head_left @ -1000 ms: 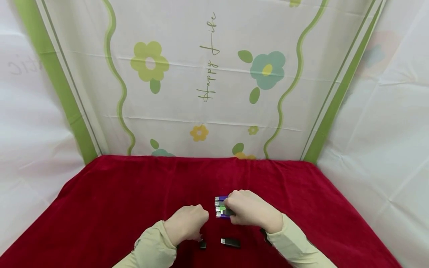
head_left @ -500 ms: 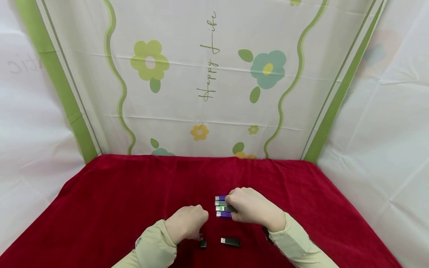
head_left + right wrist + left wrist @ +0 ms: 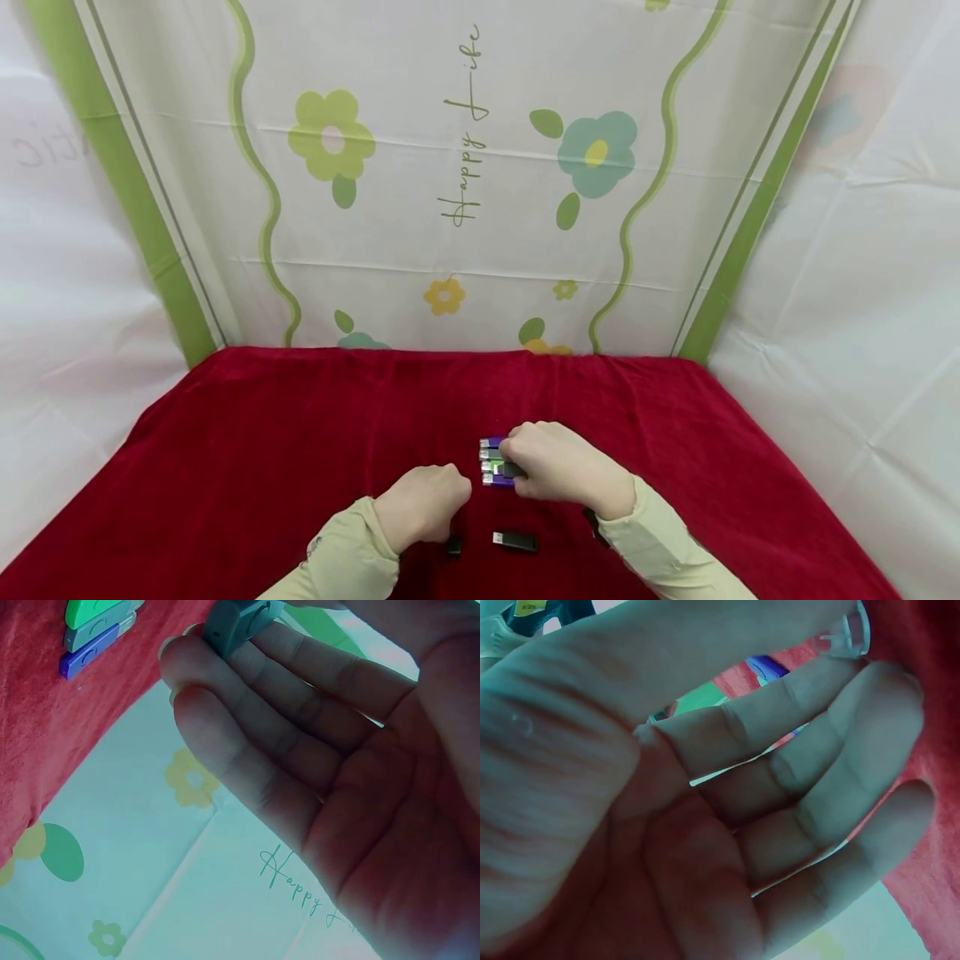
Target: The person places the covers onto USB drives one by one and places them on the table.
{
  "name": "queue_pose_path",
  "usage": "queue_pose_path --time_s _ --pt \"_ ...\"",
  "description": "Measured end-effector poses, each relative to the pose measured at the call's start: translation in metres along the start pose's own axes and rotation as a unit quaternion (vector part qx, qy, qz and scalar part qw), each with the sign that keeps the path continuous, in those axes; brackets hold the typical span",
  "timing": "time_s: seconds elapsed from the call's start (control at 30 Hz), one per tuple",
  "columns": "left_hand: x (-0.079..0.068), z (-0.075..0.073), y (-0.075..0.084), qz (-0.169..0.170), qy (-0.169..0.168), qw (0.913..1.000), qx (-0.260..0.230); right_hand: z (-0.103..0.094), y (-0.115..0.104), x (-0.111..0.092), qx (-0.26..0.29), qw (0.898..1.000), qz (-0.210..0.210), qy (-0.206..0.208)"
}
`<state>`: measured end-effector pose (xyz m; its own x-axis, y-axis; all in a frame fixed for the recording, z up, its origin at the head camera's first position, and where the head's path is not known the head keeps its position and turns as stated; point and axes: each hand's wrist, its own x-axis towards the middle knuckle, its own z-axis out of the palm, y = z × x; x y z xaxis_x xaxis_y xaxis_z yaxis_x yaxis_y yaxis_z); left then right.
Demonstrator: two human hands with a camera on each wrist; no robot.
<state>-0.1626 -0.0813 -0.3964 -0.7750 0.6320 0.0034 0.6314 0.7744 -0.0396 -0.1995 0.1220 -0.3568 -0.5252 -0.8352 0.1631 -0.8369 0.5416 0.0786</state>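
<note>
My right hand point(image 3: 562, 468) pinches a black USB flash drive point(image 3: 238, 624) between thumb and fingertips, over a row of several USB flash drives. In that row I see a purple drive point(image 3: 91, 654), a grey one point(image 3: 96, 628) and a green one point(image 3: 91, 610), their metal plugs pointing left in the head view. The hand covers their right ends. My left hand point(image 3: 423, 502), to the left of the row, pinches a small clear plastic piece point(image 3: 847, 636) between thumb and fingertip. Its other fingers are loosely bent.
A black USB flash drive point(image 3: 515, 542) lies on the red cloth point(image 3: 300, 450) nearer me. Left of it, a small black object point(image 3: 453, 547) sits partly behind my left hand. A printed white curtain point(image 3: 405, 208) stands behind the table.
My left hand has shifted slightly right and toward me, hiding the clear piece glimpsed under it earlier. My right hand drew slightly right, then returned left with its flash drive.
</note>
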Motion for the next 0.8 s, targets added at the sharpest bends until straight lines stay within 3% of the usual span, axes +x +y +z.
queue_pose_path --time_s 0.5,0.8 --pt "0.0012 0.0023 0.0005 0.014 0.016 0.9997 0.014 0.0032 0.0012 0.0008 0.005 1.000 0.001 -0.007" --pt "0.0011 0.0007 -0.0006 0.012 -0.002 0.9999 -0.008 0.0025 -0.0006 0.0012 0.007 1.000 0.003 -0.010"
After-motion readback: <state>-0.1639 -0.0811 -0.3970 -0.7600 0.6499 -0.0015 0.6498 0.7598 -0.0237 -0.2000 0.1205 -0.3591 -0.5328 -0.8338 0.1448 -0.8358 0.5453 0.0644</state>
